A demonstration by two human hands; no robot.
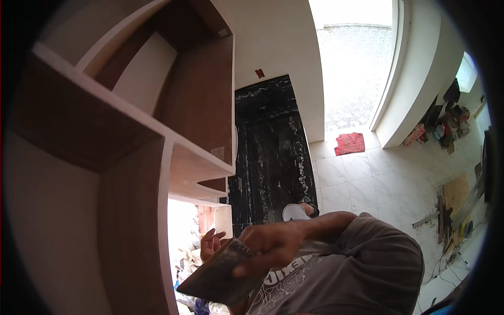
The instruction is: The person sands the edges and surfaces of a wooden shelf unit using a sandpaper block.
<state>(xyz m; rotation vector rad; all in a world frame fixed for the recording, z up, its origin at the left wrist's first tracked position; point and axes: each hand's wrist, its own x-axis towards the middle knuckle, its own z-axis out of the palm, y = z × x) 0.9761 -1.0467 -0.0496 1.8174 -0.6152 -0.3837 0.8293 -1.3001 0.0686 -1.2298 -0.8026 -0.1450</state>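
My right hand (pixel 270 244) reaches across from the right and grips the upper edge of a dark flat board (pixel 215 275), which is tilted in front of my shirt. Behind the board, my left hand (pixel 211 244) shows only its curled fingers past the far edge, and it seems to hold the board from beneath; its palm is hidden. A white round container (pixel 295 212) stands just beyond my right wrist, partly covered by my arm.
Pale-edged brown shelving (pixel 165 152) rises close on the left. Beyond it lies a black marbled slab (pixel 268 157). A red cloth (pixel 349 144) is on the tiled floor near a bright doorway (pixel 357 73). Boards and tools (pixel 454 210) lie at the right.
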